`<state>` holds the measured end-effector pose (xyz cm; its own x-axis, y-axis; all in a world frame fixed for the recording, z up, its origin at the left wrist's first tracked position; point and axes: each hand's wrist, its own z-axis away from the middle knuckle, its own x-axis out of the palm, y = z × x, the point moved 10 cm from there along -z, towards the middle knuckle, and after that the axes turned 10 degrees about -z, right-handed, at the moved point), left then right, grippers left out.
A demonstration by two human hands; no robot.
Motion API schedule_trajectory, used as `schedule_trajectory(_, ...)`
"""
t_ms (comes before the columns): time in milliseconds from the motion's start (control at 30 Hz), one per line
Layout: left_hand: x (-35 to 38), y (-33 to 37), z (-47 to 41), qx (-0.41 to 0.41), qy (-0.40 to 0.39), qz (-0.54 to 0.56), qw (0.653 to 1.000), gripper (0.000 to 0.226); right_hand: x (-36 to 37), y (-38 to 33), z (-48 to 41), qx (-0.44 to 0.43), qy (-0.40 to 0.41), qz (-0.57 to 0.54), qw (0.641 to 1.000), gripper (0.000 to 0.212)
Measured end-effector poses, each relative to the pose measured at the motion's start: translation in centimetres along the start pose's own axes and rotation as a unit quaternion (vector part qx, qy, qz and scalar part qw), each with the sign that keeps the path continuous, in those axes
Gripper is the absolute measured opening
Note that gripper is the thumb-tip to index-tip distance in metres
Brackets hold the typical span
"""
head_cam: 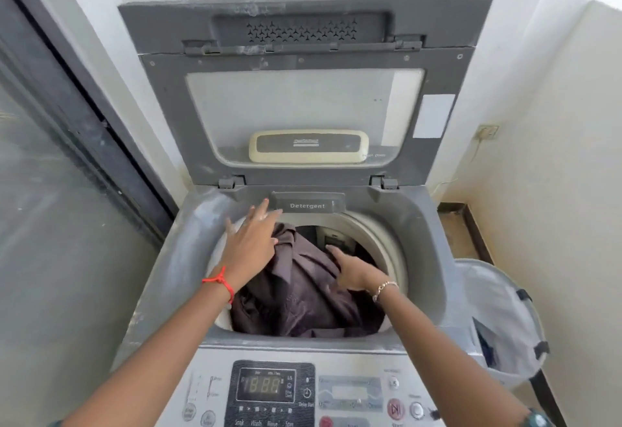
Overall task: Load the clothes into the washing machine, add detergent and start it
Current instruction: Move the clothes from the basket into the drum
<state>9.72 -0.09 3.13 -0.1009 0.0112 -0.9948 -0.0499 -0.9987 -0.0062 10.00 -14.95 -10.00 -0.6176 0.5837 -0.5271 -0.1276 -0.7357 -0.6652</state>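
Fingers (259, 213) of left hand (250, 241) spread; right hand (353, 273) seemingly flat on brown clothes (303, 295), fingertips (333, 251) half-hidden

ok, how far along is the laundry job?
Done: lid is up, dark clothes sit in the drum. In hand: left hand and right hand are on the clothes, seemingly pushing them in. Left: Detergent drawer looks shut, start button untouched, lid to close.

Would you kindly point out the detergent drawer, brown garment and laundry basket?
detergent drawer (308, 203), head view, labelled front.
brown garment (303, 292), head view, middle folds.
laundry basket (498, 292), head view, inner wall.
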Motion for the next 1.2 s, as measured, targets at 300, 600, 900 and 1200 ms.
schedule_trajectory(300, -6.0, 27.7, -4.4, 0.28, 0.107, 0.211, 0.93, 0.055, -22.6, 10.4, 12.3, -0.105, 0.31, -0.388, 0.862, 0.025)
schedule_trajectory(600, 14.6, 54.2, -12.8, 0.355, -0.145, 0.148, 0.912, 0.069, -24.2, 40.6, 11.9, 0.113, 0.38, -0.41, 0.822, 0.016)
schedule_trajectory(900, 47.6, 57.4, -16.7, 0.294, -0.308, 0.05, 0.903, 0.091, -10.7, 64.1, -3.7, 0.226, 0.259, -0.42, 0.84, 0.058)
schedule_trajectory(1200, 72.4, 54.7, -18.6, 0.314, -0.369, -0.228, 0.845, 0.136, 2.7, 78.6, -16.3, 0.34, 0.08, -0.173, 0.921, 0.119)
